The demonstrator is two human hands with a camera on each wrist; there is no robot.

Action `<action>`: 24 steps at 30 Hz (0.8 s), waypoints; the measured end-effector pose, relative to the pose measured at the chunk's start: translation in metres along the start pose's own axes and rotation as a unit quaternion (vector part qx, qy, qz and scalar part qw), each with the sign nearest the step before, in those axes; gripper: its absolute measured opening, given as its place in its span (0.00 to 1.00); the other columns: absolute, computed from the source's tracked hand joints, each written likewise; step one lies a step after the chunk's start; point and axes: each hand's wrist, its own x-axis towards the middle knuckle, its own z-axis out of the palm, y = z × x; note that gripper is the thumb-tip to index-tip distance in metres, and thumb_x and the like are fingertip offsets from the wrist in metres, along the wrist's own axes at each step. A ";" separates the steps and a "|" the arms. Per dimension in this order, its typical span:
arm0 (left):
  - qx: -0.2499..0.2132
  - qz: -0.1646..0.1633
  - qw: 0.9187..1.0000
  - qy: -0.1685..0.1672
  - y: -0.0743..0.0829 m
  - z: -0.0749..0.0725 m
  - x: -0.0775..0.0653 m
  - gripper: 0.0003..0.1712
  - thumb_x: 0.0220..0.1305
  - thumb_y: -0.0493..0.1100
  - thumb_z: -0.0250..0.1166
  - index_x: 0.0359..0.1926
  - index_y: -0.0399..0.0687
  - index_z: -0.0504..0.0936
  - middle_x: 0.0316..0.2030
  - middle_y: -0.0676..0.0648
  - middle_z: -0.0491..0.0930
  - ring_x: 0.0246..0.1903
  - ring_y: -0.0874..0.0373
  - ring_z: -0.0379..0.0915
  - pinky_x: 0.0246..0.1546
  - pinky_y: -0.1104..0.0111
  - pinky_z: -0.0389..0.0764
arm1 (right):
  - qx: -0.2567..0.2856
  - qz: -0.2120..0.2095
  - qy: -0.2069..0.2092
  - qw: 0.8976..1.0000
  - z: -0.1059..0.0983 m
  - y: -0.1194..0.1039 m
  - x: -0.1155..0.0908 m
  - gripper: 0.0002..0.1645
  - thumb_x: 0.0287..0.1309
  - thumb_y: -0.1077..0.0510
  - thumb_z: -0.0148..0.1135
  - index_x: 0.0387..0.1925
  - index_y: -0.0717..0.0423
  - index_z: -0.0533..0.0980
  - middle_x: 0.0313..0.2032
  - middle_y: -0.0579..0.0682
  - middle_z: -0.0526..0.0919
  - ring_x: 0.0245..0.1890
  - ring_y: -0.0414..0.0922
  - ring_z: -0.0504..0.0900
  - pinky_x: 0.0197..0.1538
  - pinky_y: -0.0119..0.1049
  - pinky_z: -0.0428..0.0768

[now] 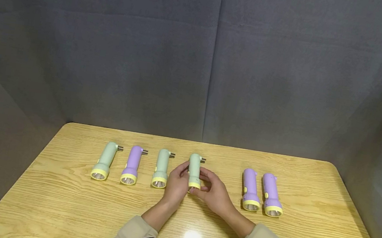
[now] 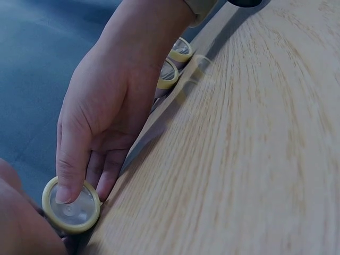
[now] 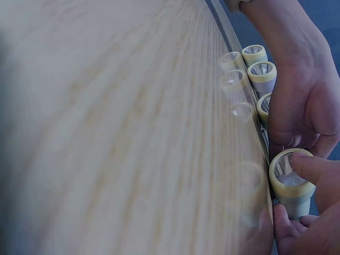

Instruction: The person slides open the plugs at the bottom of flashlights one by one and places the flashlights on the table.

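Note:
A pale green flashlight [image 1: 194, 169] with a yellow-rimmed lens and a two-pin plug lies between both hands, its lens toward the person. My right hand [image 1: 215, 192] grips its lens end, thumb across the lens [image 2: 74, 210] and other fingers at the side and underneath. My left hand [image 1: 176, 184] lies along the flashlight's left side, fingertips at its body. That hand [image 3: 305, 106] appears beyond the lens rim [image 3: 292, 186] in the right wrist view. The flashlight's body is mostly hidden in both wrist views.
Left of the hands, a green flashlight [image 1: 161, 168], a purple one [image 1: 132, 163] and another green one [image 1: 105, 159] form a row on the wooden table [image 1: 88, 210]. Two purple flashlights, one nearer [image 1: 250, 187] and one farther right [image 1: 271, 192], lie right. A grey curtain [image 1: 139, 66] hangs behind.

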 end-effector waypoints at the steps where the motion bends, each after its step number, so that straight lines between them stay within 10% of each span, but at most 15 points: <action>1: -0.004 -0.001 1.000 0.000 0.000 0.000 0.000 0.25 0.78 0.33 0.46 0.72 0.31 0.66 0.68 0.32 0.70 0.69 0.39 0.64 0.69 0.49 0.67 | 0.001 0.002 0.000 1.000 0.000 -0.001 0.000 0.44 0.55 0.68 0.75 0.71 0.66 0.66 0.64 0.63 0.75 0.63 0.59 0.76 0.55 0.47 0.83; 24: 0.059 0.021 0.998 -0.027 0.025 -0.004 -0.012 0.30 0.72 0.33 0.56 0.72 0.31 0.64 0.73 0.28 0.57 0.73 0.31 0.52 0.69 0.40 0.61 | -0.081 -0.040 -0.065 0.994 -0.014 -0.016 -0.016 0.45 0.68 0.50 0.66 0.76 0.65 0.58 0.70 0.66 0.67 0.66 0.63 0.72 0.63 0.55 0.77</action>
